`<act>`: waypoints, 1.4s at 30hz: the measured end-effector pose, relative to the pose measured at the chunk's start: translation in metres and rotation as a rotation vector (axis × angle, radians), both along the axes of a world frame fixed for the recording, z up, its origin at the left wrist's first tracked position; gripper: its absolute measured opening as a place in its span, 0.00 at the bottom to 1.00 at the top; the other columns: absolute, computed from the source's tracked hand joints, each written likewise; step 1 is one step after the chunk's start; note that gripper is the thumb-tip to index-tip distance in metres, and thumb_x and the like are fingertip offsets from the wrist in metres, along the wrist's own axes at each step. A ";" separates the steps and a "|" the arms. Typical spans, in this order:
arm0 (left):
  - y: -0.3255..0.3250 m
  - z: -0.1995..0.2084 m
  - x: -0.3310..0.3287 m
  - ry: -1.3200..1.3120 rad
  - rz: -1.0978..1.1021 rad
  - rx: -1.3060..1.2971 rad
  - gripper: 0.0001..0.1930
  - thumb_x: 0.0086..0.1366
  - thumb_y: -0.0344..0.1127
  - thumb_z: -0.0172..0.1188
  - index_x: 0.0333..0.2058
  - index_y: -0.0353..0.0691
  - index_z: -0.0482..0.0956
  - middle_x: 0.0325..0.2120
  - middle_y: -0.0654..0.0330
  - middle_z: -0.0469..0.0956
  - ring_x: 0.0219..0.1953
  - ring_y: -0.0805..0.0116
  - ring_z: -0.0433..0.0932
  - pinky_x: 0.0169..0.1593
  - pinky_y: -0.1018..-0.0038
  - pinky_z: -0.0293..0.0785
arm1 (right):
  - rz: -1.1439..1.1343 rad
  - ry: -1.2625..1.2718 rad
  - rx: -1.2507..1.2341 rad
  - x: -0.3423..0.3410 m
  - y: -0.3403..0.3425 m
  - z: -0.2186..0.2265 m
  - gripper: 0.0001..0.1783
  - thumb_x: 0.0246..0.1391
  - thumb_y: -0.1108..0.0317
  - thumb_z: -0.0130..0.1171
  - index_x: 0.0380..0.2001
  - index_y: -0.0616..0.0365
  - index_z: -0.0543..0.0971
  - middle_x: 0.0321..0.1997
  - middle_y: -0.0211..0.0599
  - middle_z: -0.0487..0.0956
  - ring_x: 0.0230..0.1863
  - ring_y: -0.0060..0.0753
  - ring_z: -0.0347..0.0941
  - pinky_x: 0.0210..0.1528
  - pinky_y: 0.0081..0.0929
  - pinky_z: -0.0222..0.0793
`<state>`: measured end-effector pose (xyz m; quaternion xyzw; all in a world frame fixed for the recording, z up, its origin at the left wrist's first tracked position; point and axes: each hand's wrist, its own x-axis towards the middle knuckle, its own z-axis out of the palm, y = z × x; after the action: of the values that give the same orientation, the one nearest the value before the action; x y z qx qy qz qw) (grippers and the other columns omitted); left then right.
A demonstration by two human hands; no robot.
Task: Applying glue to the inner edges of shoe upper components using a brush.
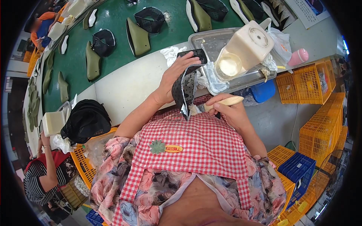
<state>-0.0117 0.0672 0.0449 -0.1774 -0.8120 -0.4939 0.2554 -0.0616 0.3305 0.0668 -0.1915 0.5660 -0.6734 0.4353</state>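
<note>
My left hand (170,80) grips a black dotted shoe upper (183,87) and holds it up in front of my chest. In my right hand (234,113) is a paintbrush (230,101) with a pale wooden handle, my fingers closed around it. Its bristles touch the whitish lower edge of the upper. Just beyond, a white plastic jug (249,44) leans in a clear plastic tray (221,89). A round opening in the jug shows pale cream-coloured stuff inside.
Olive shoe lasts (137,37) and black uppers (103,42) stand on the green conveyor belt (117,62). Right are a pink bottle (298,56) and yellow crates (306,84). A black cap (88,121) sits at left, near a person in a striped top (39,180); another wears orange (46,17).
</note>
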 end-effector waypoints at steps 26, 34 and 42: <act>-0.065 0.045 0.034 -0.883 -0.058 -0.057 0.22 0.74 0.45 0.44 0.53 0.32 0.77 0.50 0.51 0.80 0.49 0.65 0.76 0.57 0.68 0.69 | -0.218 2.142 -0.371 -0.008 -0.093 0.066 0.17 0.41 0.63 0.69 0.39 0.38 0.84 0.42 0.28 0.79 0.56 0.42 0.71 0.52 0.39 0.67; -0.065 0.013 0.037 -0.727 0.048 0.325 0.25 0.65 0.39 0.56 0.60 0.37 0.74 0.47 0.60 0.80 0.46 0.71 0.75 0.49 0.72 0.72 | -0.071 2.144 -0.334 -0.013 -0.122 0.066 0.13 0.41 0.67 0.64 0.35 0.44 0.83 0.35 0.27 0.80 0.43 0.30 0.78 0.59 0.43 0.61; -0.078 -0.029 0.100 -0.953 0.081 0.676 0.23 0.63 0.41 0.61 0.56 0.38 0.77 0.33 0.62 0.80 0.28 0.76 0.78 0.31 0.78 0.70 | -0.103 2.135 -0.230 -0.032 -0.140 0.082 0.13 0.42 0.69 0.63 0.36 0.50 0.82 0.30 0.29 0.76 0.38 0.30 0.76 0.55 0.45 0.61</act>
<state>0.0887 -0.0104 0.0164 0.1871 -0.6406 -0.7407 -0.0769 -0.0934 0.1908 0.1492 -0.6964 0.5942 -0.2246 -0.3339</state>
